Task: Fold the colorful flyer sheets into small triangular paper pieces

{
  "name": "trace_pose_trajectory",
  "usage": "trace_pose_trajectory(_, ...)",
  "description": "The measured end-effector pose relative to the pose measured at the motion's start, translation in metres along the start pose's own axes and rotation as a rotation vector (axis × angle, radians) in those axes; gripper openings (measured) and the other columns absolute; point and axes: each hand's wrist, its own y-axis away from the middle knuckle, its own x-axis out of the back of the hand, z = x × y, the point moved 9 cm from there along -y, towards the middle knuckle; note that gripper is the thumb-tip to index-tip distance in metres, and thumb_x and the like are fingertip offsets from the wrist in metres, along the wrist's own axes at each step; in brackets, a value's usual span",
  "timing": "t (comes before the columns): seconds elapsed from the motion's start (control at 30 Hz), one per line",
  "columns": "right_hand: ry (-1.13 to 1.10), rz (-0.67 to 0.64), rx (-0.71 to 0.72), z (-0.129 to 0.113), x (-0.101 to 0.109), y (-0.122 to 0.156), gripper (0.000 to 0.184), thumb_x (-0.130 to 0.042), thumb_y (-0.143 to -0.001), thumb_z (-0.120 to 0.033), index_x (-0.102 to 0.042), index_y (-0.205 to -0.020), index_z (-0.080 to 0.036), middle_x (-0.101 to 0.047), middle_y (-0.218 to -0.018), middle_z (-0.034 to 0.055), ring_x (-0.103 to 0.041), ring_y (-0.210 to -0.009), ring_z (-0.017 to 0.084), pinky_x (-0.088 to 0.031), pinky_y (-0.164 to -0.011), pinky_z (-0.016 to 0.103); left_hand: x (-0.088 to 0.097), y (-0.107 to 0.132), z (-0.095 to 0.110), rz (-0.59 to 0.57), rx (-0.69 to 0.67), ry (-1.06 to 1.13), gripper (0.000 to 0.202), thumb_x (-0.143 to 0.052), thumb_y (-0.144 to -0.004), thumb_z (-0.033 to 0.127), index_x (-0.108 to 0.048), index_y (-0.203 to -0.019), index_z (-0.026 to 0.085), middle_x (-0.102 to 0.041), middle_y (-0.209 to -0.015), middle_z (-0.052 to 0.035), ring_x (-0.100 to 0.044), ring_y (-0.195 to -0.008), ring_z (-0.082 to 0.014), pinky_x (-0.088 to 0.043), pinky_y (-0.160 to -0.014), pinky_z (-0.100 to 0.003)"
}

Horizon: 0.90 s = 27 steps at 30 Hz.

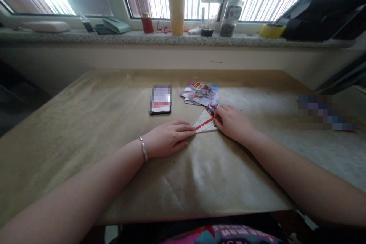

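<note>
A folded sheet of printed paper, white with a red stripe and a colourful patch, lies on the table between my hands. My left hand rests flat with its fingers stretched out, the fingertips touching the paper's pointed left corner. At the paper's right side, my right hand has its fingers bent and pressed together on the edge, pinching it. Part of the paper is hidden under those fingers. Just beyond it lies a small stack of colourful printed sheets.
A phone lies left of the stack, its screen blurred. The table has a tan cover. A blurred object is at the right. Along the windowsill stand a tall cup, a red jar and a clear container.
</note>
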Motion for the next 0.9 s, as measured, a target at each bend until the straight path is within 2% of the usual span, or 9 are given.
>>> trace_pose_trajectory(0.07, 0.062, 0.064, 0.086, -0.014, 0.007, 0.002, 0.016, -0.048, -0.088, -0.023, -0.061, -0.093, -0.015, -0.065, -0.094, 0.0119, -0.055, -0.091, 0.026, -0.04, -0.077, 0.036, 0.0, 0.0, 0.001, -0.001, -0.006, 0.0, 0.039, -0.048, -0.091, 0.026, -0.053, -0.129, 0.018, -0.058, -0.128, -0.0096, -0.051, -0.118, -0.0229, -0.046, -0.1, -0.038)
trace_pose_trajectory(0.17, 0.065, 0.129, 0.237, -0.039, 0.015, 0.006, 0.022, -0.043, -0.093, -0.028, -0.062, -0.098, -0.017, -0.065, -0.101, 0.0099, -0.052, -0.1, 0.026, -0.035, -0.09, 0.038, -0.001, 0.0, 0.001, -0.004, -0.009, -0.002, 0.04, -0.049, -0.091, 0.025, -0.053, -0.13, 0.018, -0.058, -0.127, -0.0098, -0.052, -0.117, -0.0224, -0.046, -0.1, -0.037)
trace_pose_trajectory(0.27, 0.04, 0.068, 0.356, -0.061, 0.01, 0.01, 0.028, -0.041, -0.094, -0.034, -0.063, -0.087, -0.019, -0.066, -0.088, 0.0067, -0.053, -0.091, 0.023, -0.034, -0.09, 0.037, -0.002, 0.0, 0.0, -0.001, -0.007, -0.013, 0.043, -0.049, -0.091, 0.026, -0.05, -0.133, 0.019, -0.057, -0.127, -0.0105, -0.052, -0.117, -0.0222, -0.046, -0.101, -0.038)
trace_pose_trajectory(0.37, -0.015, 0.042, 0.285, -0.063, 0.006, 0.007, 0.028, -0.042, -0.094, -0.033, -0.064, -0.083, -0.019, -0.066, -0.086, 0.0064, -0.054, -0.087, 0.021, -0.035, -0.085, 0.035, -0.002, 0.001, 0.0, 0.01, -0.015, -0.019, 0.044, -0.048, -0.091, 0.026, -0.048, -0.135, 0.02, -0.058, -0.127, -0.0104, -0.052, -0.118, -0.0218, -0.046, -0.1, -0.038)
trace_pose_trajectory(0.53, -0.169, 0.042, 0.137, -0.048, 0.0, 0.0, 0.018, -0.053, -0.087, -0.031, -0.063, -0.077, -0.02, -0.067, -0.081, 0.0041, -0.055, -0.083, 0.021, -0.034, -0.08, 0.034, -0.001, 0.0, 0.0, 0.014, -0.023, -0.022, 0.043, -0.048, -0.091, 0.025, -0.049, -0.134, 0.02, -0.058, -0.126, -0.0105, -0.053, -0.116, -0.0217, -0.048, -0.098, -0.036)
trace_pose_trajectory(0.7, -0.234, 0.045, 0.091, -0.035, -0.008, -0.005, 0.016, -0.06, -0.083, -0.034, -0.063, -0.074, -0.02, -0.068, -0.081, 0.0031, -0.056, -0.084, 0.021, -0.032, -0.085, 0.036, -0.002, 0.0, 0.001, 0.009, -0.038, -0.056, 0.038, -0.047, -0.091, 0.023, -0.054, -0.128, 0.018, -0.06, -0.121, -0.0098, -0.055, -0.11, -0.021, -0.049, -0.094, -0.035)
trace_pose_trajectory(0.9, -0.263, 0.037, 0.096, -0.032, -0.014, -0.006, 0.018, -0.062, -0.082, -0.036, -0.063, -0.073, -0.021, -0.069, -0.08, 0.0028, -0.057, -0.083, 0.021, -0.033, -0.082, 0.034, 0.0, -0.001, 0.003, 0.011, -0.041, -0.094, 0.034, -0.045, -0.092, 0.023, -0.058, -0.123, 0.018, -0.063, -0.109, -0.0098, -0.058, -0.1, -0.0197, -0.051, -0.086, -0.033)
